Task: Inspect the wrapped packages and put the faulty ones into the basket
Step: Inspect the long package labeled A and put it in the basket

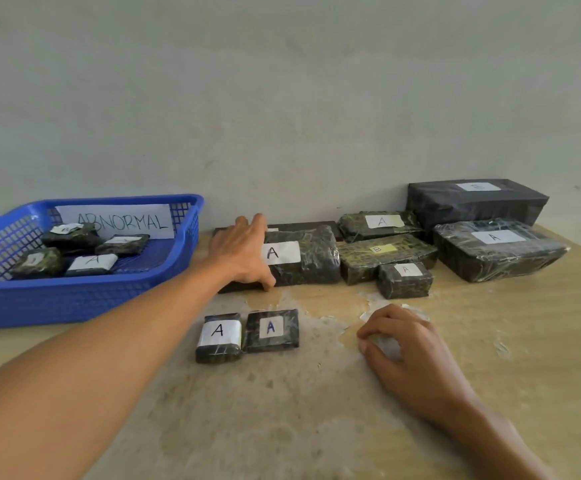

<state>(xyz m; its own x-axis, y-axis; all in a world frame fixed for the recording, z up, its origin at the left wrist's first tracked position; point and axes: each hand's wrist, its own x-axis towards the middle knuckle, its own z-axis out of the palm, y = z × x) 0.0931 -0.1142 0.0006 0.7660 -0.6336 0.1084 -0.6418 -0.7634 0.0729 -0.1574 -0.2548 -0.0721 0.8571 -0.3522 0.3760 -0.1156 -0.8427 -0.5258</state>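
Observation:
My left hand (242, 252) reaches forward and rests over the left end of a dark wrapped package marked A (303, 258), fingers spread on top and thumb at its front edge. My right hand (400, 344) rests on the table with loosely curled fingers, holding nothing. Two small packages marked A (218, 337) (271, 330) lie side by side in front. Further packages sit at the back right: one marked B (386, 252), a small A (405, 279), another A (381, 224), a large A (497, 249) and a black box (476, 199). The blue basket (84, 299) labelled ABNORMAL holds several small packages.
The basket stands at the table's left, close to the wall. A flat dark package (303, 226) lies behind the one under my left hand. The worn wooden tabletop (282, 410) shows peeled patches in front of me.

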